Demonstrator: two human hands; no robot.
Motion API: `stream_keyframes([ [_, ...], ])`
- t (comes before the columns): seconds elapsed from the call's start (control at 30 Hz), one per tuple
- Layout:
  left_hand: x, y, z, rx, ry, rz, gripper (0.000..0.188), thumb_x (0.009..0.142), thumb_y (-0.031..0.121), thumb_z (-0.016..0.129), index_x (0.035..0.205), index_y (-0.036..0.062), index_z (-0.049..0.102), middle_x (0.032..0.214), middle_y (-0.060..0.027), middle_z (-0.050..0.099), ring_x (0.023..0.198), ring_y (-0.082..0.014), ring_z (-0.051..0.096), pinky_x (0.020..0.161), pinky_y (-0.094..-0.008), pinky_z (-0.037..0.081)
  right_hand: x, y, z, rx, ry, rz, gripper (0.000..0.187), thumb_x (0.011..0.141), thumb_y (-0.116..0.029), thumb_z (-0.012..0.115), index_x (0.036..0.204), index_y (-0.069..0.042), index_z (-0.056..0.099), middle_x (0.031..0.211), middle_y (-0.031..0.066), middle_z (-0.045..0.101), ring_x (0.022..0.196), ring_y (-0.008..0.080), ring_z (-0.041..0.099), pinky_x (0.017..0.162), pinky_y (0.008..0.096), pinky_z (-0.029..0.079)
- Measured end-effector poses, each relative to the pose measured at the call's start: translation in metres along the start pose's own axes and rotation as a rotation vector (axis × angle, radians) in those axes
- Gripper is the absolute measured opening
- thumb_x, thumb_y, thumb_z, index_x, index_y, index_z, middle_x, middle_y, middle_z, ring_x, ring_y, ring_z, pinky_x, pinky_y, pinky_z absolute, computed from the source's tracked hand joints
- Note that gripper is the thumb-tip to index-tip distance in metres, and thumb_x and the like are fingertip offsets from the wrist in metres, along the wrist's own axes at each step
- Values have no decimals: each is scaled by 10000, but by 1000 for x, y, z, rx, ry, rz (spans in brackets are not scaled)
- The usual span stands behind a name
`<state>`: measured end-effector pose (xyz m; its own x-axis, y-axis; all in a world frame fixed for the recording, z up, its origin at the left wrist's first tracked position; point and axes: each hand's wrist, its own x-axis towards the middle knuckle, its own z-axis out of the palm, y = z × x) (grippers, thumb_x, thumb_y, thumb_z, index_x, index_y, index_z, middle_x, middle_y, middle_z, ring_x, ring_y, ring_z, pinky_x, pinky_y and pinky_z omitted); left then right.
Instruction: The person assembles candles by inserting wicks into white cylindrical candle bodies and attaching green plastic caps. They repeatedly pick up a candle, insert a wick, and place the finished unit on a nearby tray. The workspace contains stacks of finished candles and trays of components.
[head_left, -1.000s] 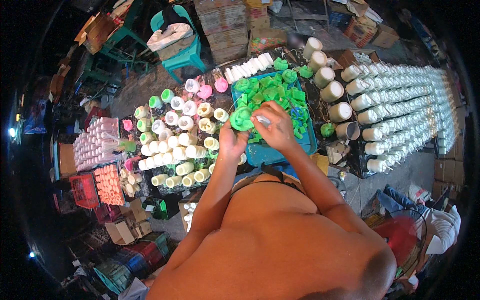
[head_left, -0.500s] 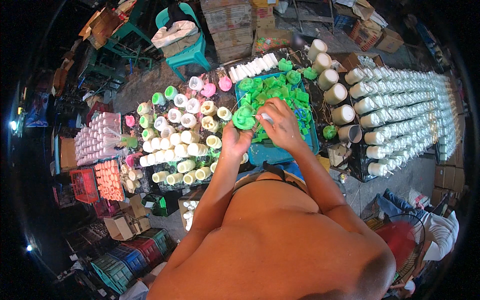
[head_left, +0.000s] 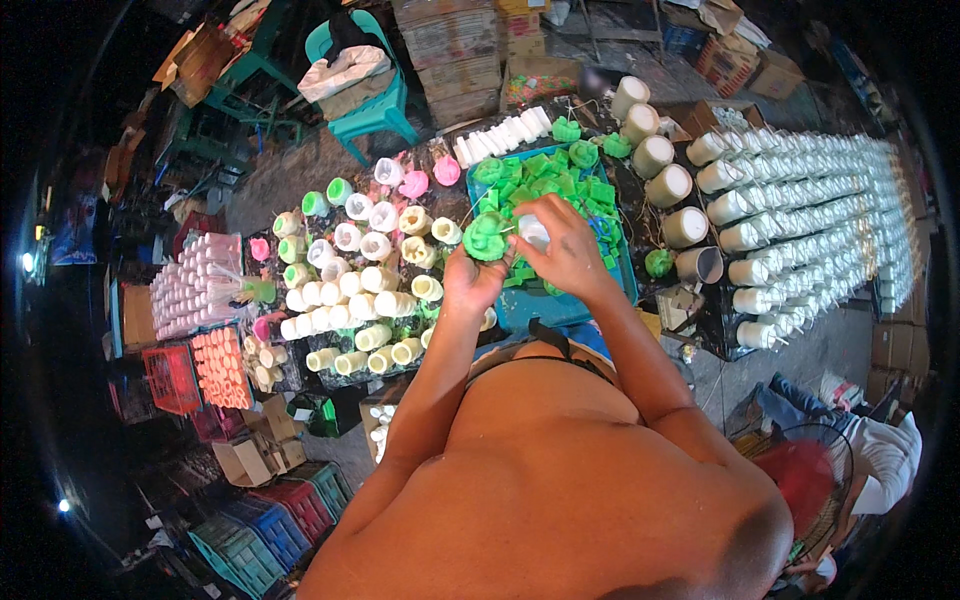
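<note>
Over the blue tray's (head_left: 527,315) left side, my left hand (head_left: 472,281) grips a green lump (head_left: 486,238), likely light and soft, best held underneath; my right hand (head_left: 566,248) holds a white thing (head_left: 534,231).

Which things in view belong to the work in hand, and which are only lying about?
Likely in the work:
rounded, swirled green waxy-looking piece, in the left hand
small white object, in the right hand
green chunks in the blue rectangular plastic tray

Likely lying about:
teal plastic chair
red plastic crate
open brown cardboard box
</note>
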<state>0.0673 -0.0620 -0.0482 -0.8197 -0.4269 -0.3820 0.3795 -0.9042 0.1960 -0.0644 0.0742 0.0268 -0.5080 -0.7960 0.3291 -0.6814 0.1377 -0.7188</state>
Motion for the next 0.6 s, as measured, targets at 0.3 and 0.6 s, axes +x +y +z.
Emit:
stream_keyframes([
  [0.3,2,-13,9,286,98,-146,342,1092,209,358,1281,9,560,1243,-144,652,1126,-283,642,1013,-452,519,-21,12,14,122,-262,339,974,669,-580,870,1405,-61,499,1070,208,724,1001,386,705,890,444,541],
  [0.6,20,-47,2,418,100,-283,307,1075,400,465,1263,163,521,1273,-49,614,1234,-221,548,1095,-465,344,-37,41,-4,-3,-8,516,846,689,-608,848,1288,-71,586,927,208,733,871,387,725,757,456,562],
])
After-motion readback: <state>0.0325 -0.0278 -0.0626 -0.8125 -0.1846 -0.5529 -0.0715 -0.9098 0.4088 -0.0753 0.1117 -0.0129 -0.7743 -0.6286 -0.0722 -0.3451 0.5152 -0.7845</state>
